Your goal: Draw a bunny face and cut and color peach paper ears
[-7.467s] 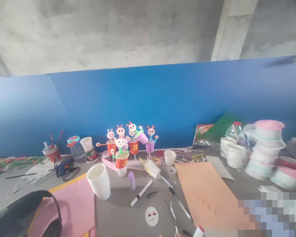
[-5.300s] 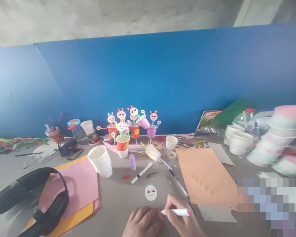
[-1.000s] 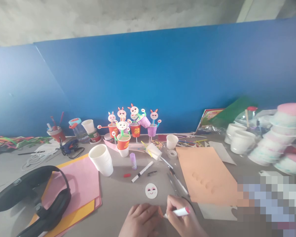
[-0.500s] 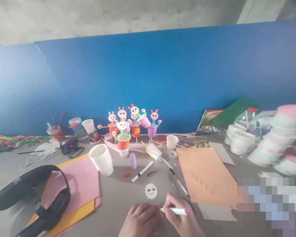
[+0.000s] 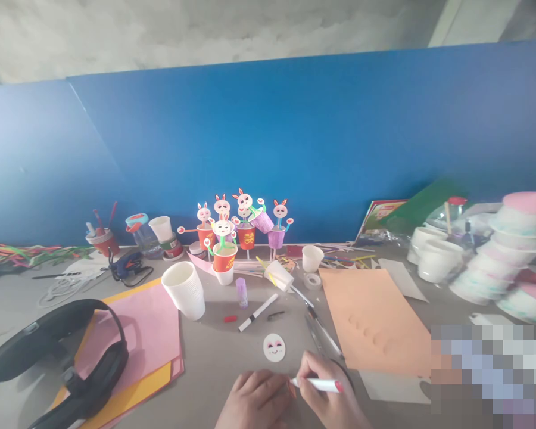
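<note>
Right hand [image 5: 318,403] closed in a pen grip on a white marker [image 5: 325,385], tip aimed left. A second ago the tip stood a little below and clear of the small orange-red piece [image 5: 292,390]; now it is up at that piece's upper edge, by the left hand's fingertips. Contact too fine to confirm. Left hand [image 5: 255,398] lies palm down on the worktop [image 5: 218,357], fingers together, the piece poking out from under them — pinched or merely pressed, cannot tell. Reading: the lift looks like a brief pause between strokes, colouring or outlining under way again, finish not yet judgeable since much of the piece is hidden. The white face disc [image 5: 274,347] lies just beyond the hands, unmoved, as does the red cap [image 5: 230,319] to its left. Rabbit-eared cup figures [image 5: 224,261] stand farther back — likely patterns for this one.
</note>
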`<state>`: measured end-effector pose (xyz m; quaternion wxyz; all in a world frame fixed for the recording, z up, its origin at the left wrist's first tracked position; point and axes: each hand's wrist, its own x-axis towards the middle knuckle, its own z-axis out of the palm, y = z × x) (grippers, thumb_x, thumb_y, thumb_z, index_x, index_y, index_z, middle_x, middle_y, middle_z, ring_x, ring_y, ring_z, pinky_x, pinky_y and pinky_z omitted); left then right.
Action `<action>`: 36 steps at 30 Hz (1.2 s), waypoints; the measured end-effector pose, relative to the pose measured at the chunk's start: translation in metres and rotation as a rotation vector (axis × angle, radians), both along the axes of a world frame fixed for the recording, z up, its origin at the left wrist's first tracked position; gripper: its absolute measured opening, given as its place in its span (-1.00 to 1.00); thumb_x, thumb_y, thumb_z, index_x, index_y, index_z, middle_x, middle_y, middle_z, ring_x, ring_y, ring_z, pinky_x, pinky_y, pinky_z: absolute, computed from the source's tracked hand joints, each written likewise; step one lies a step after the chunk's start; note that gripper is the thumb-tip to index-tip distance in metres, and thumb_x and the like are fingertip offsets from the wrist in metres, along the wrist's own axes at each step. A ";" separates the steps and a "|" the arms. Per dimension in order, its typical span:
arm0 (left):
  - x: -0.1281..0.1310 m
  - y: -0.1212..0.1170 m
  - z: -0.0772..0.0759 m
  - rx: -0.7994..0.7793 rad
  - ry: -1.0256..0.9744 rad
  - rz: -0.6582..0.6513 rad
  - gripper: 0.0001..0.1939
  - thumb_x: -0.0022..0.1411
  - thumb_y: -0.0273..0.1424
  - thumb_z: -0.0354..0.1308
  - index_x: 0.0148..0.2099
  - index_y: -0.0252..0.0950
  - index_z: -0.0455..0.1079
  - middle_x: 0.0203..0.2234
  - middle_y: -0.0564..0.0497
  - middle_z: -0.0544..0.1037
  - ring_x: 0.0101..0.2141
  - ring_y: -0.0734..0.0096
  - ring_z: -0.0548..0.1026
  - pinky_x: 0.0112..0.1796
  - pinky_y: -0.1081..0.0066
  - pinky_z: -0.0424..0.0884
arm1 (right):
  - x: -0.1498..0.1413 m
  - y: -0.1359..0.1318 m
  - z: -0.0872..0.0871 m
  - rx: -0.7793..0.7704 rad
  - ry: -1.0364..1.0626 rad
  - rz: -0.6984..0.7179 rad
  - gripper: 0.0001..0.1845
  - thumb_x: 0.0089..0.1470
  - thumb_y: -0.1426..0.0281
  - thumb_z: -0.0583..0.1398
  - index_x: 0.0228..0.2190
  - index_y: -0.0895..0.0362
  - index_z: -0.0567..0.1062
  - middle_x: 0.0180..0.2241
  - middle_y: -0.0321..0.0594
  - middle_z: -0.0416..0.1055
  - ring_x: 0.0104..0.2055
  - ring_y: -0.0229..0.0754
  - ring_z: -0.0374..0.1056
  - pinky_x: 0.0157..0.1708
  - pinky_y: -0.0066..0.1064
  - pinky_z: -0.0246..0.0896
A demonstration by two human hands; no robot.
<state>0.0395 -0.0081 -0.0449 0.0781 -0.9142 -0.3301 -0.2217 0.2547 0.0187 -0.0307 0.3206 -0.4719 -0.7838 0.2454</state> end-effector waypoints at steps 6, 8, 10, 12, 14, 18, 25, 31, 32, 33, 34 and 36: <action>0.000 0.000 0.002 0.006 0.011 -0.001 -0.67 0.46 -0.17 0.01 0.08 -0.19 0.46 0.02 0.14 0.61 -0.12 0.45 0.49 -0.19 0.48 0.37 | 0.000 0.000 -0.002 0.005 -0.023 0.005 -0.79 0.03 0.45 0.03 -0.56 0.01 0.11 -0.64 -0.43 0.28 -0.58 -0.26 0.28 -0.53 -0.51 0.14; 0.000 0.000 0.002 0.010 0.010 -0.001 -0.68 0.44 -0.16 0.03 0.07 -0.18 0.47 0.02 0.16 0.61 -0.12 0.46 0.49 -0.20 0.48 0.38 | 0.000 0.000 -0.002 -0.018 -0.014 0.012 -0.79 0.03 0.45 0.04 -0.56 0.01 0.12 -0.64 -0.43 0.30 -0.58 -0.27 0.28 -0.53 -0.52 0.14; 0.000 0.000 0.001 0.004 0.008 -0.001 -0.68 0.43 -0.15 0.05 0.07 -0.18 0.46 0.03 0.18 0.60 -0.11 0.47 0.49 -0.19 0.48 0.38 | 0.000 0.000 -0.002 -0.026 -0.004 0.019 -0.79 0.03 0.45 0.04 -0.56 0.01 0.11 -0.65 -0.43 0.30 -0.58 -0.27 0.28 -0.53 -0.52 0.14; 0.000 0.000 0.000 -0.002 0.000 0.004 -0.68 0.43 -0.15 0.05 0.06 -0.17 0.46 0.03 0.20 0.60 -0.11 0.48 0.49 -0.19 0.48 0.39 | 0.000 0.000 -0.002 -0.025 0.003 0.018 -0.78 0.03 0.46 0.04 -0.56 0.01 0.09 -0.65 -0.44 0.27 -0.59 -0.28 0.26 -0.53 -0.52 0.13; 0.000 -0.001 0.000 0.001 -0.001 0.008 -0.68 0.44 -0.16 0.04 0.07 -0.17 0.46 0.02 0.20 0.61 -0.11 0.48 0.50 -0.20 0.47 0.40 | 0.000 0.000 -0.002 -0.025 0.005 0.015 -0.77 0.02 0.46 0.04 -0.56 0.01 0.08 -0.65 -0.44 0.24 -0.59 -0.27 0.24 -0.53 -0.51 0.12; 0.000 -0.001 -0.001 -0.007 0.004 0.007 -0.69 0.42 -0.18 0.07 0.09 -0.19 0.45 0.01 0.15 0.61 -0.11 0.46 0.49 -0.19 0.47 0.40 | 0.001 0.000 -0.003 -0.033 0.012 0.027 -0.78 0.01 0.47 0.02 -0.56 0.01 0.07 -0.65 -0.43 0.23 -0.58 -0.27 0.23 -0.53 -0.51 0.12; 0.000 0.000 0.001 -0.011 -0.008 -0.007 -0.68 0.44 -0.18 0.05 0.08 -0.20 0.45 0.02 0.14 0.61 -0.10 0.46 0.49 -0.19 0.48 0.39 | 0.002 -0.001 -0.006 -0.017 -0.004 0.024 -0.77 0.01 0.47 0.02 -0.55 0.00 0.04 -0.65 -0.44 0.18 -0.58 -0.26 0.18 -0.54 -0.49 0.07; 0.002 0.001 0.004 0.007 -0.020 0.004 -0.67 0.49 -0.19 -0.05 0.04 -0.18 0.47 -0.02 0.18 0.64 -0.14 0.48 0.52 -0.21 0.49 0.39 | 0.002 0.000 -0.009 -0.048 0.014 0.036 -0.76 -0.01 0.48 0.02 -0.56 0.00 0.02 -0.64 -0.45 0.11 -0.58 -0.28 0.13 -0.55 -0.47 0.00; 0.002 0.001 0.005 0.005 -0.015 0.002 -0.69 0.48 -0.19 -0.03 0.04 -0.18 0.47 -0.01 0.19 0.64 -0.14 0.48 0.53 -0.21 0.49 0.39 | 0.003 -0.001 -0.009 -0.054 0.017 0.037 -0.76 -0.01 0.47 0.02 -0.56 0.00 0.02 -0.64 -0.45 0.11 -0.58 -0.28 0.12 -0.55 -0.47 -0.01; 0.001 0.001 0.005 0.001 -0.011 0.005 -0.70 0.47 -0.19 -0.01 0.03 -0.17 0.47 -0.01 0.19 0.64 -0.14 0.47 0.54 -0.22 0.48 0.40 | 0.003 -0.001 -0.008 -0.061 0.018 0.040 -0.76 -0.01 0.47 0.02 -0.56 0.00 0.01 -0.63 -0.45 0.10 -0.58 -0.28 0.12 -0.55 -0.47 -0.01; 0.001 0.001 0.005 -0.003 -0.007 0.005 -0.71 0.46 -0.19 0.01 0.02 -0.18 0.47 -0.01 0.19 0.64 -0.14 0.47 0.54 -0.22 0.48 0.40 | 0.003 -0.001 -0.008 -0.065 0.017 0.042 -0.76 -0.01 0.47 0.02 -0.56 0.01 0.01 -0.63 -0.45 0.10 -0.58 -0.28 0.11 -0.55 -0.46 -0.02; 0.001 0.000 0.005 -0.003 -0.012 0.001 -0.72 0.45 -0.19 0.03 0.02 -0.18 0.47 0.00 0.18 0.63 -0.14 0.47 0.54 -0.22 0.47 0.40 | 0.004 -0.002 -0.007 -0.077 0.011 0.048 -0.77 -0.01 0.47 0.02 -0.56 0.01 0.02 -0.63 -0.45 0.10 -0.57 -0.27 0.11 -0.54 -0.46 -0.03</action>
